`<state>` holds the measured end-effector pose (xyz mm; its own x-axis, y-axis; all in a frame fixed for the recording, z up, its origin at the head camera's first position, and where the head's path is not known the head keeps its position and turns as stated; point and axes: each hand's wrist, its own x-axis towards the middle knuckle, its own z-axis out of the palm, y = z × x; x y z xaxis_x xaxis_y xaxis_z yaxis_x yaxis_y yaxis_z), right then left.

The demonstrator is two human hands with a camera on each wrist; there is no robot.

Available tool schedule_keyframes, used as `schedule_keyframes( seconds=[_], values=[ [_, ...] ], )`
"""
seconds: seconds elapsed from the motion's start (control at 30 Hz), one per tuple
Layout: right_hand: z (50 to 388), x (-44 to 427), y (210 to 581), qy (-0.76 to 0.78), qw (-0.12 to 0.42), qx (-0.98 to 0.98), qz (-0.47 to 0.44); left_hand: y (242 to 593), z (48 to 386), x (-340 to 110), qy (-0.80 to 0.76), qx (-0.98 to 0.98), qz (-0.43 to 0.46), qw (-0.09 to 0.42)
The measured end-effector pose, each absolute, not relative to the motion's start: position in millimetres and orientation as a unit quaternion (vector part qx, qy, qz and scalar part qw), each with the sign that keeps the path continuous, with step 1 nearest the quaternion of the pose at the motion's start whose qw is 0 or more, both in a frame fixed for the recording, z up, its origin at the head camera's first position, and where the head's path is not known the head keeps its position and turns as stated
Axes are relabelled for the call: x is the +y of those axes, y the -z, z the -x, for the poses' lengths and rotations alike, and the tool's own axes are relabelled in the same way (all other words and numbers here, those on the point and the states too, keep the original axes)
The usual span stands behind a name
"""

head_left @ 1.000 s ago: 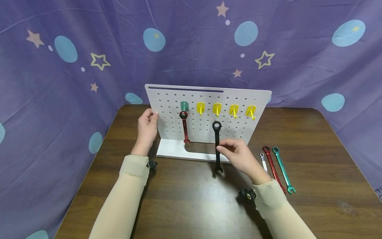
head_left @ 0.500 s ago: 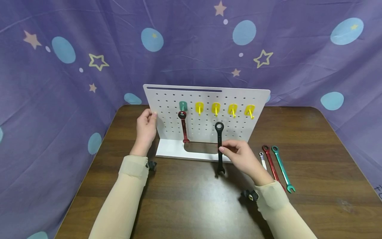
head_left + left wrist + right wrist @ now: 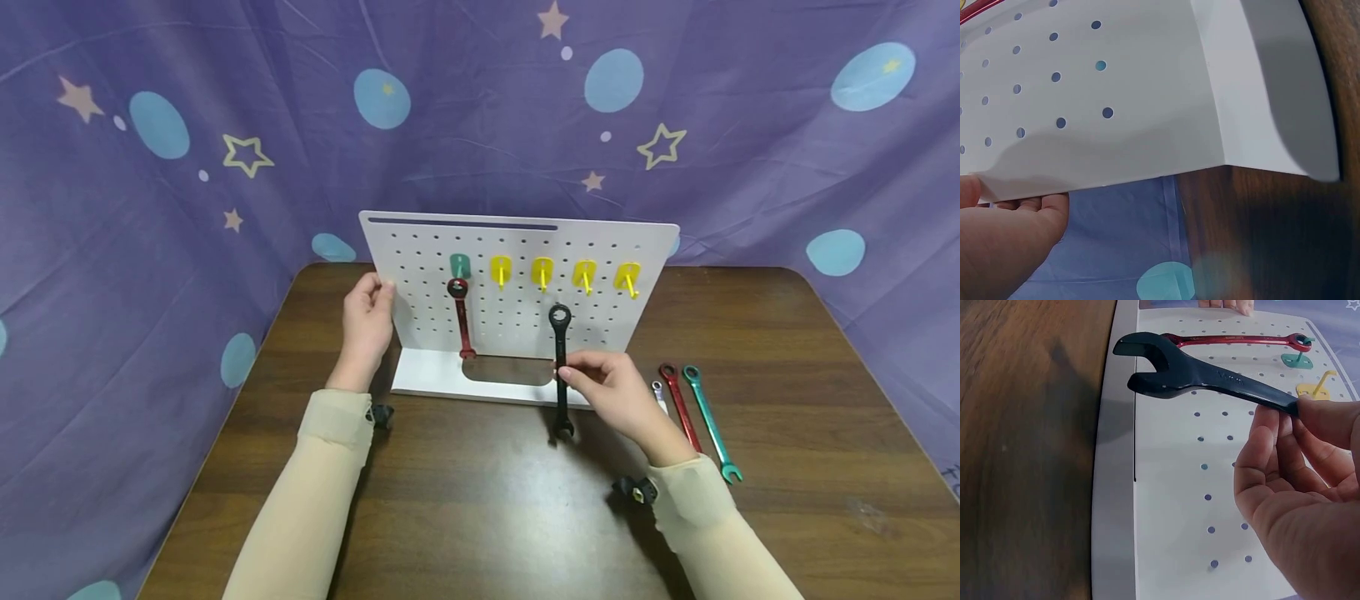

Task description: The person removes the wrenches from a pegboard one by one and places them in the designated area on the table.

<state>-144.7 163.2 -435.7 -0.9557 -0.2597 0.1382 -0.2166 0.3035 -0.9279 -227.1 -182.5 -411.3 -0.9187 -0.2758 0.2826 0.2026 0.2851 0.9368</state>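
Observation:
My left hand (image 3: pixel 367 329) pinches the left edge of a white pegboard (image 3: pixel 427 321); in the left wrist view the thumb lies in front and the fingers (image 3: pixel 1054 209) behind. With thumb and fingertips, my right hand (image 3: pixel 611 392) grips a black wrench (image 3: pixel 561 350) by its shank. The wrench stands nearly upright before the board, ring end up, below the yellow hooks and apart from them. In the right wrist view its open jaw end points away from the hand. A red wrench (image 3: pixel 463 321) hangs by its ring from the green hook (image 3: pixel 460 265).
Several yellow hooks, one of them a hook (image 3: pixel 501 271) beside the green one, line the board. To the right on the wooden table (image 3: pixel 465 500) lie a small silver wrench (image 3: pixel 658 392), another red wrench (image 3: pixel 678 404) and a green wrench (image 3: pixel 711 425). A patterned purple curtain (image 3: pixel 480 125) hangs behind.
My right hand has moved slightly to the right with the black wrench. The left hand keeps its hold on the board's edge, and the hanging red wrench stays put.

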Motion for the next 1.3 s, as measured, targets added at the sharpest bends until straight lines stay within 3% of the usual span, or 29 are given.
schedule_keyframes(
  seconds=[0.77, 1.07, 1.3],
  values=[
    [146, 177, 435, 0.554, 0.005, 0.82, 0.144, 412, 229, -184, 0.604, -0.771, -0.027, 0.198],
    [144, 183, 434, 0.552, 0.009, 0.822, 0.138, 379, 204, -169, 0.6, -0.777, -0.026, 0.189],
    [143, 188, 438, 0.553, 0.004, 0.823, 0.134, 376, 203, -168, 0.605, -0.773, -0.019, 0.191]
  ],
)
